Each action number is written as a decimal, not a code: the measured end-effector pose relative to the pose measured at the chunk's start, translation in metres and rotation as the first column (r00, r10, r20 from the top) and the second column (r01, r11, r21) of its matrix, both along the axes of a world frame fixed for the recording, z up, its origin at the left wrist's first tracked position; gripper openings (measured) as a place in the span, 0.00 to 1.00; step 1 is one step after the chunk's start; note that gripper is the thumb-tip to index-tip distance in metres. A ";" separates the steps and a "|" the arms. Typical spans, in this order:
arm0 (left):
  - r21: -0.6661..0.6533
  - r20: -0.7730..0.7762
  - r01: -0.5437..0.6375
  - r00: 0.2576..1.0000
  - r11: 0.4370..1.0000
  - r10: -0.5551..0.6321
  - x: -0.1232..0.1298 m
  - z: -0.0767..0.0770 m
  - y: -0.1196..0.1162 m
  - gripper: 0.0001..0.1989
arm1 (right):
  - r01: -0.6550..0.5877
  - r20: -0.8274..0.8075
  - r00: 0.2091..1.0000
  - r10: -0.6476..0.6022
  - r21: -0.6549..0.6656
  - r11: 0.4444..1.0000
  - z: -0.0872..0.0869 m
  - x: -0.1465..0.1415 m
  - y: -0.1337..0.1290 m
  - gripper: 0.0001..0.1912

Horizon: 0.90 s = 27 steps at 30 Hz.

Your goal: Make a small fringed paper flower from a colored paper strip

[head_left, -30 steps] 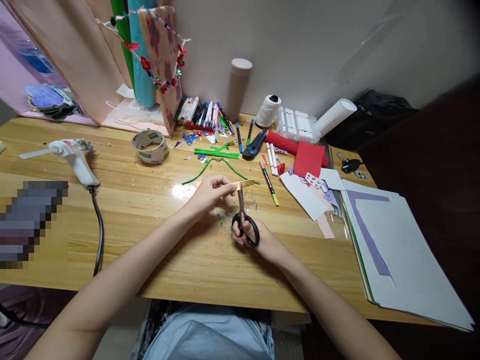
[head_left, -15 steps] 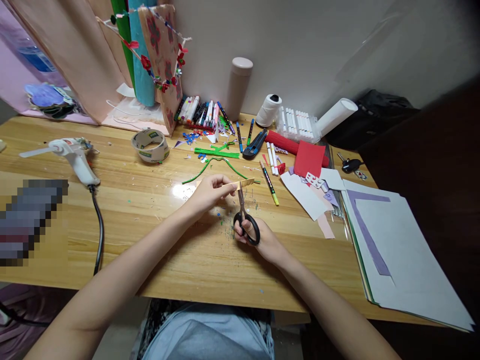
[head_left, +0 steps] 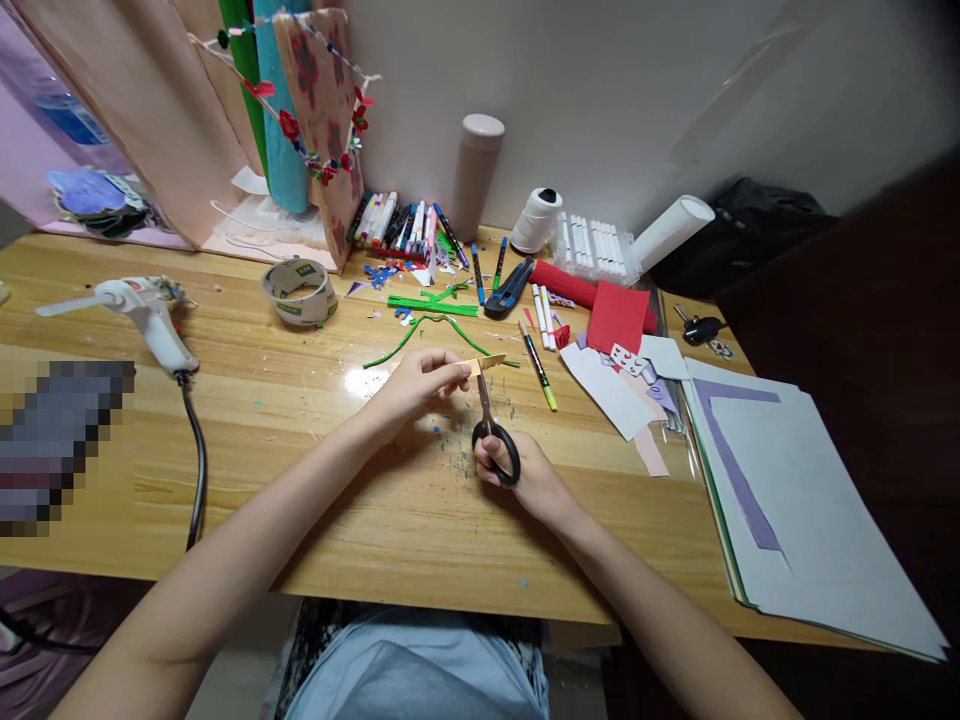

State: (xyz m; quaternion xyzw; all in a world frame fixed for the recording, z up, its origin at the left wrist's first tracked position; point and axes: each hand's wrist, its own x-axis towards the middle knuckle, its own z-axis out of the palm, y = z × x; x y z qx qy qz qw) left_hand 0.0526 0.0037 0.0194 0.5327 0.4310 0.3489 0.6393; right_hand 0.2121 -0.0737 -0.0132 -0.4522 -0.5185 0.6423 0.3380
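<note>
Between its thumb and fingers my left hand (head_left: 424, 385) pinches a narrow yellow paper strip (head_left: 491, 361), whose free end sticks out to the right. My right hand (head_left: 525, 470) is closed round the black handles of the scissors (head_left: 486, 408). The blades point away from me and meet the strip just right of my left fingertips. Behind my hands, a bent green wire (head_left: 394, 352) lies on the wooden table (head_left: 375, 530).
A white glue gun (head_left: 154, 320) with a black cable and a tape roll (head_left: 300, 292) stand left. Markers (head_left: 538, 365), a blue-black cutter (head_left: 510, 288), red paper (head_left: 619, 315) and a paper stack (head_left: 810, 500) lie right. A tumbler (head_left: 478, 180) stands behind.
The scissor handles have drawn closer together and shifted slightly right with my right hand. The free end of the strip has tilted a little. My left hand has barely moved.
</note>
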 end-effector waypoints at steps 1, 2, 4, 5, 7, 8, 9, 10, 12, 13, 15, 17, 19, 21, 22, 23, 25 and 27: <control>0.003 0.001 0.002 1.000 1.000 -0.002 0.000 0.000 0.000 0.12 | -0.002 -0.006 1.000 0.002 0.000 1.000 0.001 0.000 0.000 0.26; 0.007 0.000 0.001 1.000 1.000 -0.001 0.000 0.000 0.000 0.12 | -0.010 -0.014 1.000 0.010 -0.003 1.000 0.002 0.000 0.000 0.27; 0.019 -0.004 -0.010 1.000 1.000 0.010 0.000 0.000 0.000 0.12 | -0.054 -0.043 0.998 0.053 -0.030 0.998 0.004 0.001 0.000 0.28; 0.024 -0.004 -0.014 1.000 1.000 0.014 0.000 0.000 0.000 0.11 | -0.093 -0.065 0.994 0.089 -0.055 0.994 0.005 0.001 0.000 0.29; 0.031 -0.004 -0.020 1.000 0.999 0.021 0.000 -0.001 0.001 0.11 | -0.171 -0.119 0.980 0.158 -0.110 0.979 0.006 0.001 -0.001 0.31; 0.033 -0.004 -0.022 1.000 0.999 0.023 0.000 -0.001 0.001 0.10 | -0.199 -0.142 0.973 0.180 -0.131 0.971 0.006 0.002 -0.001 0.32; 0.033 -0.005 -0.022 1.000 0.999 0.022 0.000 -0.001 0.001 0.10 | -0.215 -0.157 0.969 0.192 -0.145 0.966 0.006 0.002 -0.001 0.32; 0.032 -0.006 -0.019 1.000 0.999 0.020 0.000 -0.001 0.001 0.10 | -0.220 -0.164 0.967 0.195 -0.150 0.964 0.005 0.002 -0.001 0.32; 0.031 -0.008 -0.016 1.000 0.999 0.016 -0.001 -0.001 0.001 0.09 | -0.216 -0.164 0.968 0.192 -0.148 0.965 0.004 0.003 0.000 0.31; 0.030 -0.010 -0.017 1.000 0.999 0.017 -0.001 -0.001 0.001 0.09 | -0.214 -0.159 0.969 0.190 -0.148 0.966 0.004 0.003 0.000 0.31; 0.023 -0.013 -0.019 1.000 1.000 0.020 -0.001 -0.001 0.000 0.09 | -0.213 -0.142 0.971 0.193 -0.142 0.967 0.004 0.003 0.000 0.31; 0.020 -0.020 -0.024 0.999 0.999 0.025 -0.001 -0.001 0.000 0.08 | -0.213 -0.124 0.973 0.197 -0.131 0.968 0.003 0.003 0.000 0.31; 0.030 -0.035 -0.030 0.999 0.999 0.031 -0.001 -0.001 0.001 0.08 | -0.214 -0.123 0.972 0.200 -0.118 0.970 0.003 0.003 -0.001 0.31; 0.044 -0.051 -0.032 0.998 0.999 0.035 0.000 -0.001 0.001 0.08 | -0.216 -0.138 0.970 0.200 -0.114 0.970 0.002 0.003 -0.001 0.31; 0.046 -0.056 -0.031 0.998 0.998 0.033 0.000 -0.001 0.001 0.09 | -0.219 -0.146 0.969 0.202 -0.116 0.969 0.002 0.003 -0.002 0.31; 0.042 -0.056 -0.026 0.998 0.999 0.028 0.000 -0.001 0.001 0.09 | -0.221 -0.153 0.967 0.202 -0.119 0.968 0.001 0.002 -0.002 0.30; 0.029 -0.047 -0.018 0.999 0.999 0.019 0.001 -0.003 0.001 0.09 | -0.221 -0.162 0.967 0.199 -0.129 0.967 0.000 0.002 -0.002 0.30; 0.021 -0.035 -0.014 0.999 1.000 0.015 0.001 -0.004 0.000 0.09 | -0.216 -0.163 0.967 0.193 -0.138 0.966 0.000 0.003 -0.001 0.30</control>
